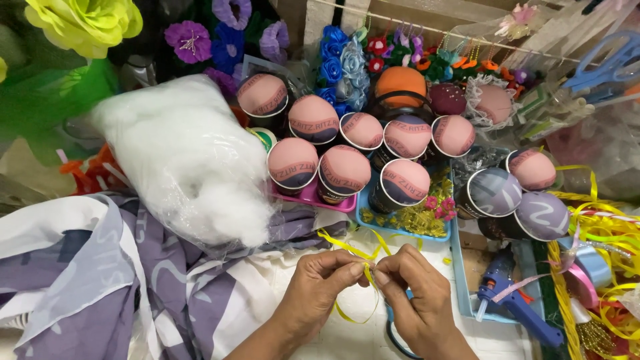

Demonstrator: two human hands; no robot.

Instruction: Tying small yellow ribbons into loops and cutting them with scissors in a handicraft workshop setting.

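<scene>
My left hand (pixel 319 287) and my right hand (pixel 417 293) meet at the bottom centre, fingertips pinched together on a thin yellow ribbon (pixel 353 251). The ribbon loops up from the pinch and curls down below my left hand. A blue-handled tool (pixel 393 333) lies partly hidden under my right hand. Just beyond the hands stand several small cups with padded pink fabric tops (pixel 343 170) and two with grey-purple tops (pixel 495 192).
A clear bag of white stuffing (pixel 190 157) lies at the left on purple and white cloth (pixel 120 280). A blue glue gun (pixel 510 297) sits at the right beside tangled yellow and pink ribbons (pixel 600 267). Artificial flowers (pixel 87 23) and blue scissors (pixel 610 63) fill the back.
</scene>
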